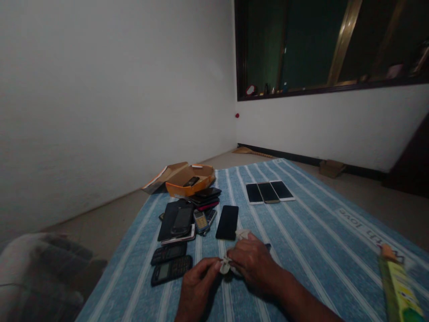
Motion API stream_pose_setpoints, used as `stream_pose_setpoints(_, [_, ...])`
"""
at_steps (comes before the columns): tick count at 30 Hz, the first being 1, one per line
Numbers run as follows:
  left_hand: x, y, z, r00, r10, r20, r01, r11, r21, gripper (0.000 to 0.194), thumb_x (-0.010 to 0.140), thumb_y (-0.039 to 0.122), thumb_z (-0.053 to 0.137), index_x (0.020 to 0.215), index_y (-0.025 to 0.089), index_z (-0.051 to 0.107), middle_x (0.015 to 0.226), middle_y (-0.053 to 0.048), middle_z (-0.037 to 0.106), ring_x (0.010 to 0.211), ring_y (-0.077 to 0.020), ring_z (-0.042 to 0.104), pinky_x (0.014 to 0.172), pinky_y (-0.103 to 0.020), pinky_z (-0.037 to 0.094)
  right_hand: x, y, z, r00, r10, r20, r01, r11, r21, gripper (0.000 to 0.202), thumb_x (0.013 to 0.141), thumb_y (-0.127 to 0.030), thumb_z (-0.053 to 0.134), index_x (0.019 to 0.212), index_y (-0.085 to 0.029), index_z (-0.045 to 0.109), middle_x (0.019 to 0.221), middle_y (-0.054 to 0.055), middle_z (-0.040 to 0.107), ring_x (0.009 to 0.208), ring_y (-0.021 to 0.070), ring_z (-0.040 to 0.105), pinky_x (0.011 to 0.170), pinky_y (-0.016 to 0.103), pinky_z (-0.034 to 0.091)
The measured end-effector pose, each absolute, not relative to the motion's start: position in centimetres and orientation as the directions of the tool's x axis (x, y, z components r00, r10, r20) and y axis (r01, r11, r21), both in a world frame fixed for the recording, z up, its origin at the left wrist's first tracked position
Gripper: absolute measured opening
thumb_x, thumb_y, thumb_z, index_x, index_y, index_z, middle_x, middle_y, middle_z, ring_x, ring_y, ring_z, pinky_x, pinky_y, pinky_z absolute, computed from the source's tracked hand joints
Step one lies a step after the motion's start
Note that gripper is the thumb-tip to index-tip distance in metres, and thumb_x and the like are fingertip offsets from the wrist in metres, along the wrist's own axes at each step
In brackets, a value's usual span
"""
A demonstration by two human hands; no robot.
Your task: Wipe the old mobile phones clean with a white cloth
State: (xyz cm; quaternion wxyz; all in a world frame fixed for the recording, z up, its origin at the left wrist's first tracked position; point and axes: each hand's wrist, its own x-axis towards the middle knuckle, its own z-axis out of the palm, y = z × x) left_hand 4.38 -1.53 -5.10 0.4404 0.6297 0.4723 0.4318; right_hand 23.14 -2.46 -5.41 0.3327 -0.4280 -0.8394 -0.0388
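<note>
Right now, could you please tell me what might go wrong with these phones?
The right hand, holding a pale cloth, is close to the black phone and might nudge it. The left hand could bump the nearest keypad phone beside it. The phones stacked unevenly beside the orange box may slide if knocked.

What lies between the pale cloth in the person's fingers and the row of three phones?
In the head view, only bare striped blue cover lies between the pale cloth and the row of three phones.
</note>
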Motion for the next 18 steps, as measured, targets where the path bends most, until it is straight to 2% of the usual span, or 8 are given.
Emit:
stream_pose_setpoints(10, [4.0, -1.1, -5.8, 0.155, 0.982, 0.104, 0.276, -0.144, 0.950, 0.036, 0.072, 0.052, 0.069, 0.071, 0.018, 0.078, 0.068, -0.006, 0.073, 0.069, -0.0239, 0.065, 0.064, -0.031, 0.051, 27.6, -3.0, -5.4, -0.410, 0.726, 0.552, 0.765, 0.603, -0.227, 0.026, 0.100, -0.024, 0.043, 0.084, -0.019, 0.062, 0.071, 0.002, 0.063, 0.067, 0.0155, 0.054, 0.075, 0.030, 0.031])
stream_pose_setpoints(18, [4.2, -1.3, -5.6, 0.129, 0.987, 0.098, 0.278, -0.131, 0.952, 0.042, 0.070, 0.059, 0.070, 0.068, 0.017, 0.077, 0.065, -0.005, 0.071, 0.067, -0.0226, 0.063, 0.064, -0.030, 0.050, 30.6, -2.6, -4.7, -0.413, 0.794, 0.446, 0.772, 0.565, -0.292, 0.029, 0.102, -0.028, 0.043, 0.083, -0.020, 0.063, 0.074, 0.001, 0.064, 0.070, 0.0153, 0.057, 0.073, 0.030, 0.033])
